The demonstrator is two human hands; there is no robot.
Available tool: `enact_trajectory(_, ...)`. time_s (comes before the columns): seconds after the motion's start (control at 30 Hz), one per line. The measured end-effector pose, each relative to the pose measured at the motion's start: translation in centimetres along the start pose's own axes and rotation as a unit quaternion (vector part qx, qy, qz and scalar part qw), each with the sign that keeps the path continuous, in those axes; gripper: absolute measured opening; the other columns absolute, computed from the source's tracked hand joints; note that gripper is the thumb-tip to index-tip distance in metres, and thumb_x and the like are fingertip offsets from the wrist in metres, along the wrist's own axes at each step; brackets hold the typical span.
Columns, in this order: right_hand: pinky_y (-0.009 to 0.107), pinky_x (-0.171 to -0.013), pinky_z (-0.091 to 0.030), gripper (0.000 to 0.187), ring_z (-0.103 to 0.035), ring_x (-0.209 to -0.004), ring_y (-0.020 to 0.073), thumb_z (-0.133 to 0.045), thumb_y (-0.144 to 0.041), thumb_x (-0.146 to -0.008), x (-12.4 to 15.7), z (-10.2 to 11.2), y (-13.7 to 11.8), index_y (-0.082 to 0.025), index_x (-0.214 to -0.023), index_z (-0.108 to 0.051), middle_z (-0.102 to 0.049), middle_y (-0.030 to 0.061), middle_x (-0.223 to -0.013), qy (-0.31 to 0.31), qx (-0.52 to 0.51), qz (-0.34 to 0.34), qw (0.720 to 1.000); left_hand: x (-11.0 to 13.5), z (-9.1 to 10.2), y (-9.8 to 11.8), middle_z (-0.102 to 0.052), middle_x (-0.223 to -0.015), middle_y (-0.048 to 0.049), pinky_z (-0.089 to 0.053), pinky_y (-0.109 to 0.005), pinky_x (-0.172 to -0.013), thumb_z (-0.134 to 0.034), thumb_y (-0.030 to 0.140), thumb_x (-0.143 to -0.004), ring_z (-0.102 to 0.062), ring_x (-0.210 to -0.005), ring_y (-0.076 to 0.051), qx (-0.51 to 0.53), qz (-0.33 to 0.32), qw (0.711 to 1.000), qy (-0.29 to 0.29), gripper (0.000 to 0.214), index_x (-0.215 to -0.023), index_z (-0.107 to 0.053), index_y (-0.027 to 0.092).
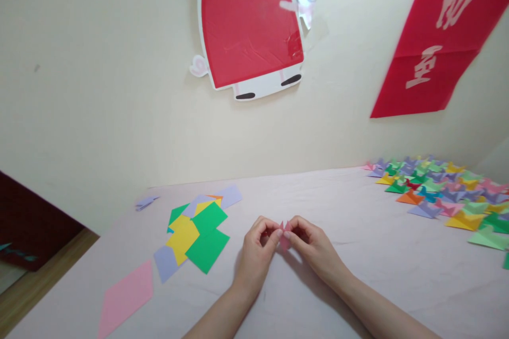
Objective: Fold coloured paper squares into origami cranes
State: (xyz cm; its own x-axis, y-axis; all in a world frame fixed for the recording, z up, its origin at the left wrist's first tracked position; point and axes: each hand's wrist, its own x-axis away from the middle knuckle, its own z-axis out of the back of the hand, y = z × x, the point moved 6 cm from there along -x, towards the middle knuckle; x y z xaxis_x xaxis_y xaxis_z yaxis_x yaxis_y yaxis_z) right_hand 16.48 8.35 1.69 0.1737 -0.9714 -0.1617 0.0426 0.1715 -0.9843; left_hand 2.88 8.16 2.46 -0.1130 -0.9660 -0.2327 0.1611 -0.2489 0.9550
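A small piece of folded pink paper [284, 242] is held up between my two hands, just above the pale cloth. My left hand [259, 246] pinches its left side between thumb and fingers. On the other side, my right hand [312, 243] pinches it the same way. Two pointed tips stick up between the fingertips, and the lower part hangs below them. The fingers cover much of the paper, so its full folded shape cannot be made out.
Loose paper squares, among them a green sheet [207, 250] and a yellow sheet [183, 235], lie left of my hands. A pink sheet [128, 296] lies nearer. Several folded paper figures [465, 220] stand in rows at right. Behind the pale cloth [318, 196] rises a wall [119, 90].
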Motion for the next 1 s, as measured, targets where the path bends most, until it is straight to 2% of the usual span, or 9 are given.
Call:
enact_trajectory(0.1, 0.026, -0.063, -0.042, 0.026, -0.053, -0.065, 0.0151, -0.064, -0.041, -0.083, 0.06, 0.25, 0.22, -0.019, -0.072, -0.058, -0.059, -0.0008, -0.067, 0.015, 0.007, -0.006, 1.0, -0.02, 0.06, -0.16, -0.061, -0.08, -0.0007, -0.042, -0.027, -0.074, -0.062, 0.031, -0.087, -0.057, -0.078, -0.018, 0.008, 0.004, 1.0, 0.0, 0.013, -0.082, -0.064, 0.019)
enact_trajectory(0.27, 0.027, -0.065, -0.042, 0.024, -0.054, -0.067, 0.0154, -0.064, -0.04, -0.083, -0.11, 0.07, 0.43, -0.019, -0.073, -0.061, -0.06, -0.0008, -0.07, -0.005, 0.023, 0.009, 1.0, -0.12, 0.24, 0.07, -0.06, -0.078, -0.0004, -0.042, -0.027, -0.073, -0.062, 0.031, -0.086, -0.056, -0.077, -0.017, 0.014, -0.007, 1.0, 0.002, 0.016, -0.077, -0.064, 0.018)
enact_trajectory(0.4, 0.026, -0.064, -0.041, 0.026, -0.054, -0.066, 0.0154, -0.066, -0.041, -0.081, -0.19, 0.22, 0.5, -0.019, -0.067, -0.063, -0.059, -0.0008, -0.067, -0.002, 0.035, 0.005, 0.999, -0.21, 0.24, 0.29, -0.061, -0.078, -0.0007, -0.042, -0.026, -0.073, -0.064, 0.031, -0.084, -0.055, -0.077, -0.017, 0.02, -0.006, 1.0, 0.004, 0.016, -0.075, -0.064, 0.019)
enact_trajectory(0.73, 0.027, -0.063, -0.042, 0.025, -0.056, -0.065, 0.0158, -0.069, -0.04, -0.079, -0.08, 0.29, 0.14, -0.02, -0.064, -0.066, -0.061, -0.0006, -0.065, 0.014, -0.01, -0.002, 1.0, -0.12, 0.12, -0.31, -0.06, -0.077, -0.0001, -0.042, -0.026, -0.072, -0.064, 0.037, -0.084, -0.054, -0.076, -0.017, 0.041, 0.011, 0.999, 0.013, 0.02, -0.075, -0.063, 0.019)
enact_trajectory(1.0, 0.027, -0.066, -0.042, 0.028, -0.055, -0.067, 0.0162, -0.068, -0.041, -0.08, 0.01, 0.4, 0.07, -0.019, -0.064, -0.065, -0.061, 0.0002, -0.067, 0.017, -0.008, 0.001, 1.0, 0.1, -0.29, -0.41, -0.06, -0.076, 0.0, -0.043, -0.026, -0.074, -0.064, 0.036, -0.084, -0.054, -0.076, -0.017, 0.102, 0.024, 0.994, 0.019, 0.019, -0.078, -0.062, 0.018)
